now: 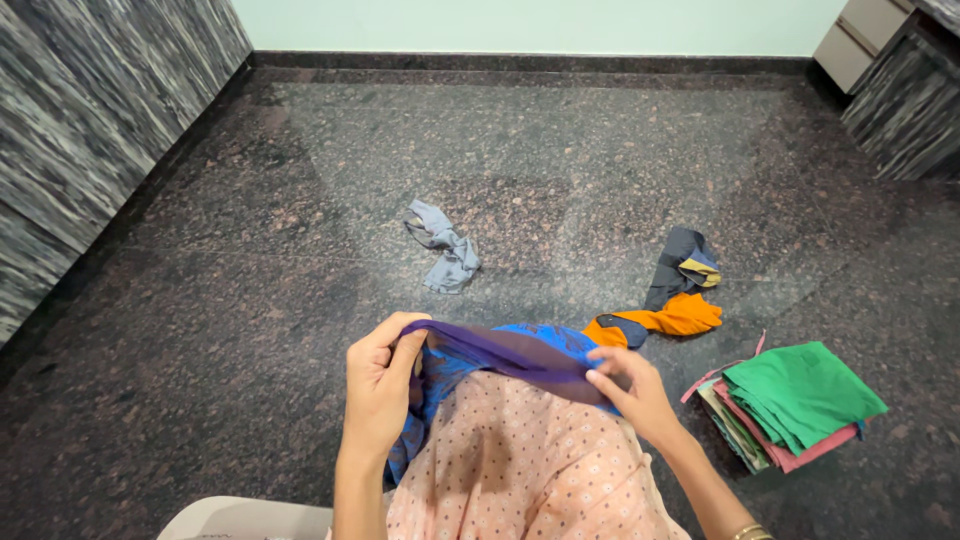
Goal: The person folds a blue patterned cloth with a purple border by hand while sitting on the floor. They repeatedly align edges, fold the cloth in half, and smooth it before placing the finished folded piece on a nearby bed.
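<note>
Stretching a purple-and-blue cloth [500,352] at lower centre, left hand [378,385] and right hand [628,392] pinching opposite edges, folding seemingly next.

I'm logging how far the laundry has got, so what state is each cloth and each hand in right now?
Blue and purple cloth: unfolded, stretched between both hands over the lap.
Left hand: closed on the cloth's edge.
Right hand: pinching the cloth's edge.
Grey cloth: crumpled, loose on the floor.
Orange and dark cloth: crumpled, unfolded on the floor.
Stack of cloths: folded, green piece on top.
</note>
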